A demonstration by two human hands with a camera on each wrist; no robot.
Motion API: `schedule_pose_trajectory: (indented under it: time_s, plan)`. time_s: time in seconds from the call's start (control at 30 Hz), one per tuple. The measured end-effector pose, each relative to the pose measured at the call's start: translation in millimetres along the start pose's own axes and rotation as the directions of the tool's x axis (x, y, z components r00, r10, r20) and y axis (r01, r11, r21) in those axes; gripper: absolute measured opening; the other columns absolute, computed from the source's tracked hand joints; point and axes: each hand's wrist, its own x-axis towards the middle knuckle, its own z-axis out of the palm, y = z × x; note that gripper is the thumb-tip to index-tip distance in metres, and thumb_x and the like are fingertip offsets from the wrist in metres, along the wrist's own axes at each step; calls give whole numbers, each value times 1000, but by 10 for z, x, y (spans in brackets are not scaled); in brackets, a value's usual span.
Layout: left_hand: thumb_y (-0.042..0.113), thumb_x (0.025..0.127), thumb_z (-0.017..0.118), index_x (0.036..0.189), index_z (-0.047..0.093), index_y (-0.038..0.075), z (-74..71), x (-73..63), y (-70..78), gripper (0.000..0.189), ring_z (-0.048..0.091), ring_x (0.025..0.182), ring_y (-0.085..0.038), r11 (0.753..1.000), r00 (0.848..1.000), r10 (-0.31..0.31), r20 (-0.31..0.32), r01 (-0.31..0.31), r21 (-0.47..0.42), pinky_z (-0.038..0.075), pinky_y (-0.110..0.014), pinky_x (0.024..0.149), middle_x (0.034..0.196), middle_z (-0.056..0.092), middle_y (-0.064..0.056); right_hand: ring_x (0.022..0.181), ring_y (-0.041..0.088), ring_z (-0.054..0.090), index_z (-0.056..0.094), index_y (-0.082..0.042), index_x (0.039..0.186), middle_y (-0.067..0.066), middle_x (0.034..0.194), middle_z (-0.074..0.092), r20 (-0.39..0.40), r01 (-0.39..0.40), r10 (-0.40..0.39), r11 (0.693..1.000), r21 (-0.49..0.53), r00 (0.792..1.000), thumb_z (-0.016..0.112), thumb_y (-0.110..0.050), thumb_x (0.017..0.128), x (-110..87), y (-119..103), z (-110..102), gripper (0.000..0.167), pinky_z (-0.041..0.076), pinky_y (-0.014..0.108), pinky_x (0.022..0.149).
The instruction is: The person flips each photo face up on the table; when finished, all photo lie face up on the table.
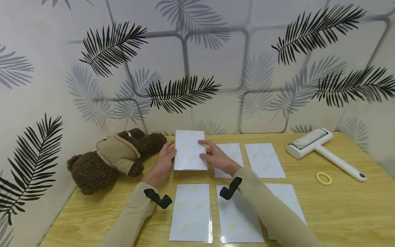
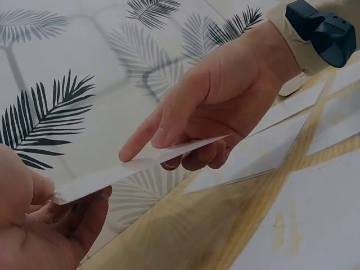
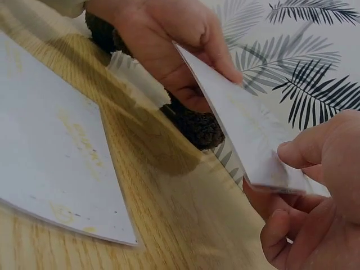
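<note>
A white card [image 1: 189, 152] with faint yellow print is held up above the table, tilted, in the middle of the head view. My left hand [image 1: 163, 160] pinches its left edge, thumb on top and fingers underneath. On the opposite edge my right hand [image 1: 220, 158] grips it the same way. The right wrist view shows the card [image 3: 239, 124] as a thin slab with both hands on it. Similar white cards lie around: one [image 1: 236, 152] partly behind my right hand, another [image 1: 265, 160] farther right, and a nearer one [image 1: 191, 212] below the held card.
More cards, including a front middle one [image 1: 242, 223] and one [image 1: 285, 195] partly under my right sleeve, lie on the wooden table [image 1: 348, 212]. A brown teddy bear [image 1: 117, 154] lies at left. At right are a white lint roller [image 1: 327, 147] and yellow ring [image 1: 323, 178].
</note>
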Motion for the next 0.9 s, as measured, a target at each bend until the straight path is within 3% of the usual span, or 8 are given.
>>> schedule_pose_trajectory:
  time_s: [0.1,0.17,0.23,0.33,0.5,0.67,0.9]
  plan:
    - [16,107,30,151,24,13,8,-11,25,45,55,112,-26,1000,1000,14,10,-14,-9,45,-40,93,136,47,-19,93,21,52,34,-18,148,13,113,57,-6,-25,24,998,-56,1000,55,-14,97,-4,-22,30,55,40,31,80]
    - [16,107,31,150,26,13,10,-17,35,44,58,97,-19,999,999,33,24,-32,-34,47,-33,83,123,55,-14,107,24,49,33,-20,149,14,132,50,-1,-48,48,995,-82,999,55,-17,97,-4,-33,49,56,39,35,89]
    - [16,107,31,150,27,12,9,-19,40,44,57,86,-14,997,998,52,39,-50,-63,47,-30,76,110,58,-9,114,28,45,32,-20,150,14,141,43,20,-70,72,993,-97,997,54,-20,98,-1,-36,62,56,39,40,94]
    - [16,106,34,151,27,12,12,-27,54,46,58,82,-10,993,997,60,47,-55,-109,48,-28,75,102,58,-3,125,31,39,32,-23,150,14,147,32,42,-121,126,986,-112,991,54,-25,98,0,-57,87,56,38,46,100]
    - [15,104,39,150,29,12,4,-46,63,47,64,83,-9,987,997,69,38,-63,-148,51,-29,77,103,62,-2,133,35,33,37,-23,148,21,148,22,61,-159,166,981,-114,984,52,-31,99,13,-93,144,52,36,49,106]
    - [17,104,40,150,29,10,37,-44,47,48,64,77,-7,986,994,83,65,-73,-148,50,-30,75,98,62,1,127,33,42,37,-16,148,19,143,33,119,-135,141,989,-54,983,48,-32,101,29,-120,199,51,40,46,104]
    - [26,106,33,150,31,12,114,-9,-5,46,56,80,-8,986,993,66,101,-50,-158,47,-27,72,108,53,0,124,32,45,27,-12,151,15,147,36,176,-125,120,992,21,977,38,-37,104,10,-254,250,55,39,46,103]
